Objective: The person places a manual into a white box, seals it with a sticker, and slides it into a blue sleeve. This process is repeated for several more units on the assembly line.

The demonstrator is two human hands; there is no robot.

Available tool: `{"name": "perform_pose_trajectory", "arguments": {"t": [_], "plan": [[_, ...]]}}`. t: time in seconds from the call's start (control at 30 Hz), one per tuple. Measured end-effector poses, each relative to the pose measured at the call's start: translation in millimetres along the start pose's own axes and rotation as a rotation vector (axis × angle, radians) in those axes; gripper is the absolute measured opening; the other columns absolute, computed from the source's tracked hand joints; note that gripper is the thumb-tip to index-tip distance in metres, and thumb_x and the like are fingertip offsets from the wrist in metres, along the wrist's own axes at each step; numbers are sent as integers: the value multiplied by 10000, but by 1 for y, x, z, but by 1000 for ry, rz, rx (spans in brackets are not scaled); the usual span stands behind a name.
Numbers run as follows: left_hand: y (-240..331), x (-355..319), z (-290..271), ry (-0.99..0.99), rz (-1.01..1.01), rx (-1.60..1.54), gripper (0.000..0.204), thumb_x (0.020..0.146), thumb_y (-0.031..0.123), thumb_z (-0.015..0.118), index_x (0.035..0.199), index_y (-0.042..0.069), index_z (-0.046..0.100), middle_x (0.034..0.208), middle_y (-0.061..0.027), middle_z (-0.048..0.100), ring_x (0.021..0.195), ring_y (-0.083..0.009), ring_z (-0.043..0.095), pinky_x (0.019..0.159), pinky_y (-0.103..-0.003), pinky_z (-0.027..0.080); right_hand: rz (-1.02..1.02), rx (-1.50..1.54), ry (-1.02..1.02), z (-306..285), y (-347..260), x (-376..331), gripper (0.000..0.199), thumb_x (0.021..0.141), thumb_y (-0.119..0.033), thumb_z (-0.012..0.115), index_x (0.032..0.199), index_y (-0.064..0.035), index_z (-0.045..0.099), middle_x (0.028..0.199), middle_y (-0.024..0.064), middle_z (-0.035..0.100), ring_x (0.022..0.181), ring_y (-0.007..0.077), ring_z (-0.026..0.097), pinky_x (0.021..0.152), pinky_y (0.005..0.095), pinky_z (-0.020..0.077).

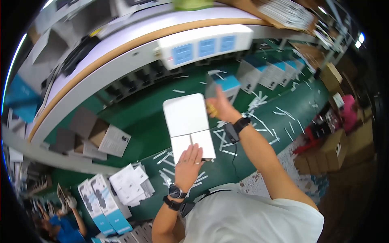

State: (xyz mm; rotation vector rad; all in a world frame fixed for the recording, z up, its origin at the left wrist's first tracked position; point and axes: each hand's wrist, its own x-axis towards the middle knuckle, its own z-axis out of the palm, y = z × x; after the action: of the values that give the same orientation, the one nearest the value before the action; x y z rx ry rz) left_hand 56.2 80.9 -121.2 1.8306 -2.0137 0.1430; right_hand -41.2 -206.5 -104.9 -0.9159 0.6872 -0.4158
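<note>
White box lies on the green table in front of the person, lid flap folded back, likely so the inner panels are reachable. Left hand flat on the near panels, fingers extended, gripping nothing, presumably to steady it. Right hand beside the flap, thumb raised, fingers curled at a yellow thing (blurred, can't tell if grasped). Blue-topped boxes stand beyond, probably parked clear of the work.
</note>
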Motion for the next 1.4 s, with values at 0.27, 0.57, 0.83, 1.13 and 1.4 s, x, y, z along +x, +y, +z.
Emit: {"name": "perform_pose_trajectory", "arguments": {"t": [0.27,0.57,0.83,1.13,1.4], "plan": [[-27,-6,-10,-95,-246,-692,415,850,200,741,1204,6,645,1093,-157,692,1009,-313,665,910,-409,514,-478,-1078,-430,50,8,-96,290,945,-315,634,1072,-92,770,1042,54,694,958,226,690,784,333,540],[-28,-24,5,196,-438,-1185,396,831,90,787,1200,35,654,1135,-76,705,1020,-181,662,902,-329,515,-810,-1272,-326,87,32,-111,188,872,-279,710,884,-113,623,876,17,653,775,254,660,613,387,488],[-36,-32,8,88,-439,-1213,544,807,105,827,1289,59,577,1275,-84,599,1108,-184,611,952,-343,494,-724,-1134,-473,82,45,-104,212,835,-203,805,891,-99,629,935,38,672,755,216,659,657,325,517],[-50,-27,2,500,-389,-1145,645,666,5,871,1253,66,613,1532,-135,383,1456,-355,347,1107,-471,443,-272,-1260,361,-21,42,-111,394,967,-426,593,1155,-87,666,747,33,598,722,160,595,642,308,477],[-61,-41,17,370,-284,-752,568,663,139,917,1192,105,713,1436,-148,542,1397,-402,443,1087,-481,446,-866,-1061,177,45,126,-156,417,752,-132,844,1156,-128,743,970,57,586,670,151,570,596,273,498]]}}
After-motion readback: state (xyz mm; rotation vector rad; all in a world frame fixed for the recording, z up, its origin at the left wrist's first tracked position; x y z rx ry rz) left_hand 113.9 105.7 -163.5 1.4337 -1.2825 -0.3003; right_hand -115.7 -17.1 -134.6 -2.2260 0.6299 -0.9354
